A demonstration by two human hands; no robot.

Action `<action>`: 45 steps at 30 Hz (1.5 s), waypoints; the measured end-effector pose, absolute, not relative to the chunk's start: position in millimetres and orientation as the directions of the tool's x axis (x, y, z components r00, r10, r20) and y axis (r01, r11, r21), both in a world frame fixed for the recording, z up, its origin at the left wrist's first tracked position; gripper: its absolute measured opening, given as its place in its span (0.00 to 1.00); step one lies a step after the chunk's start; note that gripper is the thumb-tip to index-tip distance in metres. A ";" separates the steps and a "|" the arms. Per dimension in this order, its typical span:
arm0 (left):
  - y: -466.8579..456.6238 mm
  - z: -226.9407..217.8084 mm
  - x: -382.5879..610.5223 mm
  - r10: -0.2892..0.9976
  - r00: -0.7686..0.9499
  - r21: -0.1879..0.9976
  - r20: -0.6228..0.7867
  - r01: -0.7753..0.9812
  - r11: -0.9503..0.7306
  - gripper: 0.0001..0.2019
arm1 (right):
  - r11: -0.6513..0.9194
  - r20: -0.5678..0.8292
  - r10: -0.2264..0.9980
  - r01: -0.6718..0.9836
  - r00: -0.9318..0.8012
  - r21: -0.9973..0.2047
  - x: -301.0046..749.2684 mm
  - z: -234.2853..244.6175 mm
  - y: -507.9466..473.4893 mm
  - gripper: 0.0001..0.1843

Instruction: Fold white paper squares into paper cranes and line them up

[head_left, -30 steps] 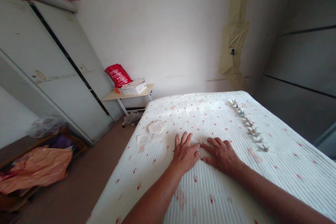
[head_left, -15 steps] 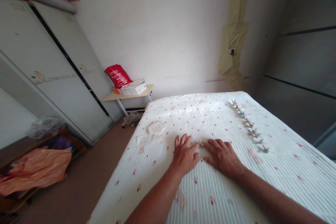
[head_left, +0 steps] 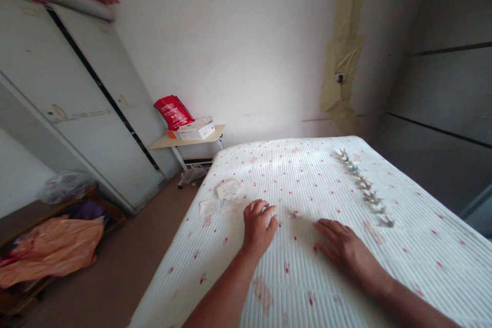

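A small folded paper piece, perhaps a paper crane [head_left: 295, 214], lies on the quilted bed cover [head_left: 284, 271] between my hands, touched by neither. To its left, my left hand [head_left: 259, 225] is held with fingers curved and apart, nothing in it. On the other side my right hand [head_left: 342, 246] rests low over the cover, fingers stretched out and thumb apart, also holding nothing. A row of several similar folded paper pieces [head_left: 365, 184] runs along the right part of the bed. Printed paper slips [head_left: 221, 197] lie beyond my left hand.
A small side table [head_left: 161, 141] by the wall carries a red bag [head_left: 172, 113] and a white box [head_left: 198, 131]. A grey cabinet [head_left: 88, 128] stands at left, above an orange plastic bag [head_left: 57, 246]. A wall socket [head_left: 340, 78] shows at the back.
My hands have drawn apart from the small folded paper, the left moving left and the right moving right. The paper now lies free on the cover.
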State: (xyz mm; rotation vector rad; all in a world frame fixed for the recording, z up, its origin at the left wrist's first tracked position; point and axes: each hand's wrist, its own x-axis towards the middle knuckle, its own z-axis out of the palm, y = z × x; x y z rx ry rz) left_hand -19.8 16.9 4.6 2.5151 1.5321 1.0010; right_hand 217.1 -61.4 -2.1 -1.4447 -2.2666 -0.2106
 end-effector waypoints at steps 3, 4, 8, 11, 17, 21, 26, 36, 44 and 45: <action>14.3 3.2 -29.9 0.794 0.289 0.356 0.535 0.775 -0.523 0.11 | 0.540 0.389 0.798 0.832 -0.460 -0.124 212.7 2.4 -90.1 0.15; 12.7 3.2 -31.4 0.787 0.296 0.353 0.541 0.770 -0.532 0.11 | 0.560 0.375 0.791 0.818 -0.483 -0.129 210.4 3.7 -96.7 0.14; 6.3 5.7 -25.9 0.759 0.384 0.320 0.526 0.737 -0.595 0.13 | 0.551 0.387 0.799 0.818 -0.460 -0.165 202.6 6.9 -104.3 0.13; 3.8 8.4 -15.0 0.741 0.474 0.287 0.477 0.713 -0.640 0.16 | 0.548 0.399 0.799 0.819 -0.451 -0.173 200.0 7.4 -101.2 0.13; 3.0 11.4 -0.6 0.752 0.547 0.268 0.367 0.712 -0.649 0.20 | 0.502 0.425 0.819 0.841 -0.385 -0.205 205.3 4.2 -82.7 0.15; 2.8 11.0 1.1 0.749 0.566 0.249 0.343 0.715 -0.654 0.17 | 0.447 0.489 0.817 0.871 -0.306 -0.203 208.1 3.4 -46.0 0.17; 1.7 11.2 1.4 0.746 0.574 0.243 0.337 0.713 -0.658 0.15 | 0.421 0.389 0.855 0.896 -0.342 -0.139 200.2 4.1 -19.2 0.17; 9.3 15.8 6.3 0.741 0.579 0.184 0.341 0.731 -0.657 0.14 | 0.308 0.309 0.906 0.951 -0.291 -0.006 181.2 9.0 -22.8 0.14; 1.9 14.9 6.6 0.709 0.631 0.197 0.315 0.688 -0.699 0.15 | 0.304 0.348 0.894 0.953 -0.283 -0.008 188.3 3.4 -22.3 0.17; 0.5 15.3 6.9 0.715 0.625 0.197 0.315 0.693 -0.693 0.15 | 0.305 0.347 0.894 0.952 -0.283 -0.009 189.6 3.4 -21.4 0.17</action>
